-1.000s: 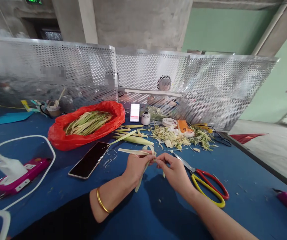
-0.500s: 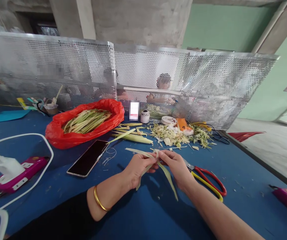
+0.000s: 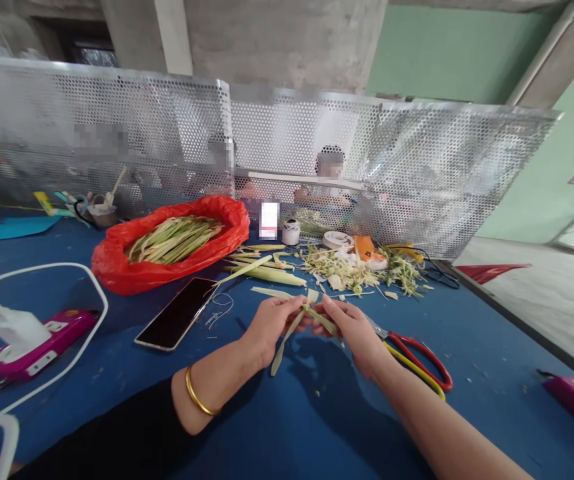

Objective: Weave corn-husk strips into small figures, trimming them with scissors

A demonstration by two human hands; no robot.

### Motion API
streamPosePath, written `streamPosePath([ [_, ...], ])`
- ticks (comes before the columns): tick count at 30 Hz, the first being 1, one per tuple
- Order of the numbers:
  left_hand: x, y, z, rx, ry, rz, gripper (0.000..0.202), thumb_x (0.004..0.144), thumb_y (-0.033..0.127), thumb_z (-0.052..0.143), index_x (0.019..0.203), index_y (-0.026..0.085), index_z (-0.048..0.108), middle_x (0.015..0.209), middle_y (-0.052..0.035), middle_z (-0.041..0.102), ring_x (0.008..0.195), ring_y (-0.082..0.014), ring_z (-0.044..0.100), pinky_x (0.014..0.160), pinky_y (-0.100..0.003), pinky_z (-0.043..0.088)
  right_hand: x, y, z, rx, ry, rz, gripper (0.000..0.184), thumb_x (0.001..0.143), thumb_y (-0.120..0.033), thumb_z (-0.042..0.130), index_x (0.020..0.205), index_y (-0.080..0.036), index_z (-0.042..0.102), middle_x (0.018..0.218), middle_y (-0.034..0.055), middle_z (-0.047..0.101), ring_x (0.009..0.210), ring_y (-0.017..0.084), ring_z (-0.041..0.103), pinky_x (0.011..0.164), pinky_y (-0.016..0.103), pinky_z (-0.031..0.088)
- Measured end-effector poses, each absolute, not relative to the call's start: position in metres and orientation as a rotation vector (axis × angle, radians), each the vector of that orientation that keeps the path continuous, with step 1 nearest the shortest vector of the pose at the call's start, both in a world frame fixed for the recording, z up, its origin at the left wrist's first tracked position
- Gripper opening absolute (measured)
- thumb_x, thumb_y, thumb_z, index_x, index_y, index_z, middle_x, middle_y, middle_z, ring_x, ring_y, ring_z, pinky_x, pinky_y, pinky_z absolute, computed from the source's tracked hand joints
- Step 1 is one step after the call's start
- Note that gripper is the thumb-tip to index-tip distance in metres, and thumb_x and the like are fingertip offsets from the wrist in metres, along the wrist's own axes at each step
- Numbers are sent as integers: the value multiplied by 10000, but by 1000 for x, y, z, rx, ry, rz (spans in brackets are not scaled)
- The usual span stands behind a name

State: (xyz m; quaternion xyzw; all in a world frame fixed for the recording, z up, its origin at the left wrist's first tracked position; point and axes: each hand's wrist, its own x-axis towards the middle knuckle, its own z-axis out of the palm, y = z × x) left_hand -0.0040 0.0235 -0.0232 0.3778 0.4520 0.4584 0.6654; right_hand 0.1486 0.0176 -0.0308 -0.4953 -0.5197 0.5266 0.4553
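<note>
Pale green leaf strips point(image 3: 287, 340) meet in a small knot or fold between my two hands, their ends sticking out at several angles. My left hand point(image 3: 273, 328) is closed, thumb and fingers pinching the strips at the left of the join. From the right, my right hand point(image 3: 349, 331) pinches the strips close to the same spot. Scissors point(image 3: 417, 357) with red and yellow handles lie on the blue table beside my right wrist, partly hidden by it. The fingertips partly cover the join.
A red plastic bag point(image 3: 117, 270) holds long leaf strips. Nearby lie a phone point(image 3: 181, 317), a white thread point(image 3: 223, 303), loose leaves point(image 3: 271, 275) and a heap of scraps point(image 3: 334, 267). Purple power strips point(image 3: 41, 343) flank the table. Behind a perforated metal screen point(image 3: 287, 127) people sit.
The strips have turned in my fingers: one end now hangs down beside my left hand, and the long end below my right hand has swung up. Both hands stay almost in place.
</note>
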Motion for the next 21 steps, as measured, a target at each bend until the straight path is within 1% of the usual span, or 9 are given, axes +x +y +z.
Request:
streamPosePath([
  [3,-6,24,-22,849,1013,1055,320,647,407,776,787,123,731,712,-67,717,699,-166,658,659,-242,495,149,16,-32,-1275,-1516,1179,458,786,-614,567,622,-187,588,570,22,639,536,146,563,551,257,411],
  [5,-4,24,-23,867,1035,1083,291,599,334,814,786,130,726,677,-46,706,661,-154,647,649,-241,493,149,16,-35,-1287,-1617,1066,419,805,-542,580,572,-195,555,513,4,607,485,123,484,515,247,358],
  [7,-2,25,-26,873,1065,1128,263,550,253,834,759,144,718,634,-17,689,604,-135,624,629,-240,492,149,16,-38,-1285,-1657,1016,369,804,-472,601,563,-196,559,487,-14,582,469,115,434,501,244,322],
  [9,0,26,-29,868,1085,1161,226,539,221,829,719,157,708,603,3,674,568,-123,605,610,-237,489,149,16,-39,-1277,-1699,967,336,807,-426,600,564,-195,571,491,-21,571,481,117,434,505,243,314],
  [12,0,28,-31,862,1084,1168,200,566,236,815,717,169,703,599,10,673,576,-127,616,620,-240,490,149,14,-38,-1282,-1730,868,295,810,-383,604,580,-198,594,510,-24,566,509,127,450,515,246,305],
  [14,-2,29,-31,861,1072,1151,227,586,268,812,761,165,711,636,-8,696,619,-146,645,644,-252,494,149,13,-37,-1294,-1721,803,273,819,-365,593,599,-204,604,526,-23,569,518,134,451,520,253,299],
  [18,-5,28,-28,893,1004,1090,319,670,381,768,878,143,731,797,-75,743,810,-201,688,746,-284,496,150,15,-36,-1296,-1661,748,252,833,-362,572,635,-215,619,559,-16,586,552,155,493,551,265,334],
  [21,-4,25,-26,929,950,1067,349,692,352,748,974,147,729,957,-92,742,936,-228,672,816,-308,489,152,18,-35,-1282,-1606,777,227,820,-396,590,708,-211,658,577,-8,603,572,172,537,566,275,377],
])
